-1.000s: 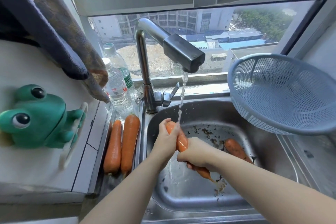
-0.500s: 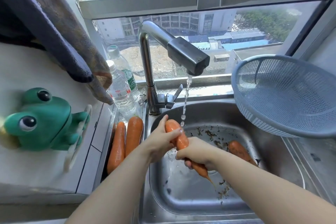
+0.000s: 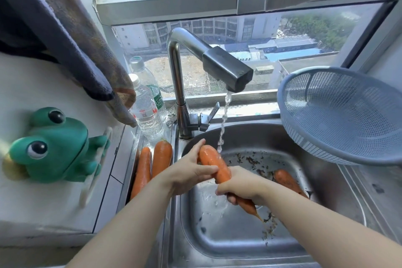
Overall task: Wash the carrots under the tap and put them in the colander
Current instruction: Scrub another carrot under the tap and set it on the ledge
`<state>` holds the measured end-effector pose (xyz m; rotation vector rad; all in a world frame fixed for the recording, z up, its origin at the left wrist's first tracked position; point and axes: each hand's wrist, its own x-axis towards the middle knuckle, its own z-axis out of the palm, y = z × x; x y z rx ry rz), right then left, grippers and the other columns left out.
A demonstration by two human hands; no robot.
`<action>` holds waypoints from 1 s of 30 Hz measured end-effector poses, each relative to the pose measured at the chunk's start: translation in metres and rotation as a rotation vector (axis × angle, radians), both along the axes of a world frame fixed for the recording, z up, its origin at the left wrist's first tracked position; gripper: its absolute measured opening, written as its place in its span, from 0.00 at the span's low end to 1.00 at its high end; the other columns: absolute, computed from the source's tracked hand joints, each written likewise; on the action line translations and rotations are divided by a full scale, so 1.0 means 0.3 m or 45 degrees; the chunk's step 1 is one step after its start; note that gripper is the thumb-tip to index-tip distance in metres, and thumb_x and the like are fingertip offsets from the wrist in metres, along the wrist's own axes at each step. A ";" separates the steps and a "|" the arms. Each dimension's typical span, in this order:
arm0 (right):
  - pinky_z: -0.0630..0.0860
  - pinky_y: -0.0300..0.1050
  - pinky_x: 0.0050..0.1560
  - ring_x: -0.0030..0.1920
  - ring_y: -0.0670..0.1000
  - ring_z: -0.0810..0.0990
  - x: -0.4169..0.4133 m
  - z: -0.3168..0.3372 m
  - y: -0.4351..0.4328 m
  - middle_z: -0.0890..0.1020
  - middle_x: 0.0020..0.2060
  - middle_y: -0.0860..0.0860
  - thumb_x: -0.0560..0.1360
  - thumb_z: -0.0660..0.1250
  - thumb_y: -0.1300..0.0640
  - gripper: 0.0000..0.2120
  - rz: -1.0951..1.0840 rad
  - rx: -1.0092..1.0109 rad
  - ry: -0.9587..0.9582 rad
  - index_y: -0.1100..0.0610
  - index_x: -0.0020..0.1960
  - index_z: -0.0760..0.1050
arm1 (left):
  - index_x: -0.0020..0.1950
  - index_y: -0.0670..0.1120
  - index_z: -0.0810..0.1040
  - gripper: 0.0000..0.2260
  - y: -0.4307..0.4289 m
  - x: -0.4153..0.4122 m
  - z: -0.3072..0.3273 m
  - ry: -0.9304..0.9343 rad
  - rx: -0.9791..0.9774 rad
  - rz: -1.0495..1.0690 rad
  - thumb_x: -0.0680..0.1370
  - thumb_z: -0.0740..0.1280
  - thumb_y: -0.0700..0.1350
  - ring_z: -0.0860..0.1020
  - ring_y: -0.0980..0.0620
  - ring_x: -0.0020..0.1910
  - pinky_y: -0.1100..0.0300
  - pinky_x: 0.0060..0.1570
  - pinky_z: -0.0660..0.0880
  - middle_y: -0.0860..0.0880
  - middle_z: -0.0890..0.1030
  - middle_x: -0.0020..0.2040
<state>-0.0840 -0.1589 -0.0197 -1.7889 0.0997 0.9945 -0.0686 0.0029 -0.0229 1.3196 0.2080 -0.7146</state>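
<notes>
Slanting across the sink [image 3: 228,239], the held carrot [image 3: 214,163] is seen with its long axis running diagonally. The thick, blunt end is raised and turned away toward the tap [image 3: 226,67], and the thin tip is pointed down and back toward the person. The blunt end is wetted by the water stream [image 3: 224,119], which lands just on its far side. The upper, thick half is held by the left grip [image 3: 191,174]: the thumb is laid across the near face of the carrot and the fingers are wrapped behind it, so the grip is partly closed around the vegetable. The lower, thin half is enclosed by the right grip [image 3: 241,187], whose fingers are curled tightly under and round it, with only the tapered tip left showing below. The two grips are set close together along the carrot, the left above the right. A second carrot [image 3: 287,183] is lying on the basin floor just to the right of the right grip, amid specks of dirt. Two more carrots [image 3: 162,159] are laid side by side lengthwise to the left of the left grip, outside the basin. The blue colander [image 3: 326,141] is propped tilted beyond and to the right of both grips, well apart from the held carrot.
</notes>
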 end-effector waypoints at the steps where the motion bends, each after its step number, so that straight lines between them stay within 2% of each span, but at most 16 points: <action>1: 0.70 0.39 0.27 0.23 0.46 0.71 0.004 0.001 -0.001 0.72 0.28 0.52 0.70 0.65 0.68 0.09 -0.009 0.012 -0.001 0.60 0.49 0.71 | 0.77 0.58 0.51 0.43 0.005 0.000 0.006 -0.023 0.015 -0.030 0.73 0.69 0.29 0.78 0.45 0.58 0.51 0.57 0.78 0.40 0.68 0.69; 3: 0.70 0.40 0.27 0.23 0.47 0.71 0.009 0.004 0.008 0.73 0.29 0.53 0.69 0.65 0.67 0.07 -0.017 -0.055 -0.067 0.60 0.46 0.71 | 0.75 0.58 0.55 0.42 -0.011 -0.002 0.009 -0.123 0.117 0.004 0.72 0.71 0.31 0.80 0.45 0.55 0.52 0.56 0.78 0.43 0.71 0.64; 6: 0.70 0.38 0.24 0.23 0.47 0.73 0.005 -0.002 0.022 0.75 0.31 0.53 0.70 0.67 0.65 0.06 -0.022 -0.252 -0.232 0.59 0.43 0.71 | 0.71 0.58 0.59 0.39 -0.069 -0.019 0.001 -0.299 0.362 0.134 0.68 0.77 0.40 0.79 0.47 0.54 0.52 0.56 0.78 0.48 0.71 0.60; 8: 0.71 0.36 0.24 0.25 0.46 0.75 -0.008 -0.013 0.023 0.78 0.33 0.52 0.71 0.70 0.62 0.07 -0.035 -0.329 -0.325 0.57 0.46 0.73 | 0.70 0.56 0.61 0.34 -0.114 -0.038 -0.014 -0.432 0.595 0.204 0.70 0.76 0.47 0.77 0.50 0.53 0.59 0.53 0.75 0.52 0.73 0.58; 10: 0.69 0.35 0.22 0.24 0.46 0.75 -0.022 -0.024 0.023 0.78 0.31 0.51 0.71 0.70 0.61 0.05 -0.016 -0.353 -0.360 0.57 0.44 0.74 | 0.69 0.55 0.64 0.27 -0.135 -0.053 -0.039 -0.503 0.716 0.262 0.74 0.71 0.51 0.76 0.53 0.52 0.64 0.48 0.72 0.53 0.73 0.56; 12: 0.70 0.36 0.25 0.23 0.48 0.75 -0.028 -0.027 0.020 0.78 0.31 0.53 0.69 0.69 0.61 0.05 0.017 -0.360 -0.278 0.58 0.41 0.73 | 0.63 0.56 0.67 0.17 -0.131 -0.057 -0.069 -0.477 0.643 0.309 0.76 0.67 0.54 0.77 0.54 0.50 0.61 0.47 0.76 0.52 0.75 0.55; 14: 0.71 0.39 0.28 0.25 0.50 0.74 -0.029 -0.017 0.005 0.78 0.29 0.54 0.68 0.69 0.60 0.05 0.023 -0.298 -0.130 0.59 0.40 0.73 | 0.56 0.58 0.70 0.08 -0.118 -0.055 -0.082 -0.403 0.519 0.338 0.78 0.64 0.54 0.79 0.49 0.51 0.49 0.50 0.80 0.47 0.76 0.56; 15: 0.71 0.40 0.28 0.25 0.49 0.73 -0.026 -0.010 -0.005 0.77 0.28 0.53 0.68 0.69 0.61 0.05 0.018 -0.239 -0.055 0.59 0.41 0.72 | 0.55 0.58 0.70 0.04 -0.114 -0.057 -0.077 -0.339 0.429 0.350 0.80 0.61 0.52 0.79 0.47 0.50 0.48 0.48 0.80 0.44 0.76 0.56; 17: 0.71 0.39 0.27 0.24 0.46 0.72 -0.018 0.005 -0.022 0.75 0.27 0.50 0.70 0.68 0.63 0.06 -0.003 -0.112 0.075 0.60 0.44 0.72 | 0.60 0.54 0.70 0.07 -0.112 -0.065 -0.054 -0.157 0.172 0.350 0.83 0.57 0.49 0.79 0.48 0.48 0.54 0.44 0.80 0.43 0.75 0.56; 19: 0.70 0.38 0.28 0.24 0.45 0.71 -0.008 0.019 -0.036 0.75 0.29 0.50 0.72 0.67 0.65 0.07 -0.027 -0.008 0.172 0.60 0.47 0.71 | 0.68 0.53 0.64 0.14 -0.105 -0.070 -0.037 -0.056 -0.021 0.279 0.83 0.57 0.48 0.79 0.47 0.50 0.55 0.47 0.80 0.43 0.73 0.60; 22: 0.70 0.37 0.27 0.24 0.45 0.70 0.000 0.026 -0.041 0.74 0.30 0.51 0.72 0.66 0.66 0.07 -0.035 0.063 0.248 0.61 0.49 0.71 | 0.75 0.57 0.54 0.26 -0.080 -0.078 -0.031 -0.088 -0.040 0.135 0.81 0.61 0.45 0.78 0.42 0.58 0.53 0.54 0.80 0.45 0.65 0.68; 24: 0.70 0.37 0.27 0.24 0.45 0.70 -0.005 0.022 -0.031 0.74 0.29 0.51 0.72 0.66 0.66 0.08 -0.042 0.055 0.246 0.62 0.49 0.71 | 0.75 0.57 0.52 0.31 -0.068 -0.082 -0.030 -0.145 0.050 0.073 0.79 0.66 0.43 0.78 0.42 0.59 0.52 0.56 0.79 0.45 0.67 0.67; 25: 0.70 0.38 0.28 0.24 0.45 0.70 -0.009 0.018 -0.023 0.74 0.29 0.51 0.72 0.66 0.66 0.07 -0.061 0.053 0.242 0.62 0.48 0.71 | 0.74 0.56 0.54 0.31 -0.065 -0.081 -0.030 -0.175 0.117 0.068 0.78 0.67 0.43 0.78 0.43 0.58 0.51 0.56 0.79 0.45 0.69 0.65; 27: 0.69 0.39 0.29 0.25 0.45 0.70 -0.015 0.013 -0.004 0.74 0.30 0.51 0.71 0.66 0.66 0.07 -0.097 0.063 0.244 0.62 0.47 0.70 | 0.71 0.53 0.60 0.24 -0.077 -0.073 -0.024 -0.224 0.256 0.135 0.79 0.66 0.46 0.80 0.44 0.54 0.51 0.52 0.80 0.44 0.72 0.62; 30: 0.69 0.39 0.28 0.24 0.45 0.70 -0.017 0.015 0.018 0.73 0.30 0.52 0.71 0.66 0.66 0.06 -0.111 0.089 0.272 0.61 0.46 0.69 | 0.65 0.52 0.65 0.12 -0.091 -0.057 -0.025 -0.229 0.458 0.267 0.82 0.58 0.49 0.79 0.47 0.51 0.49 0.50 0.80 0.43 0.74 0.60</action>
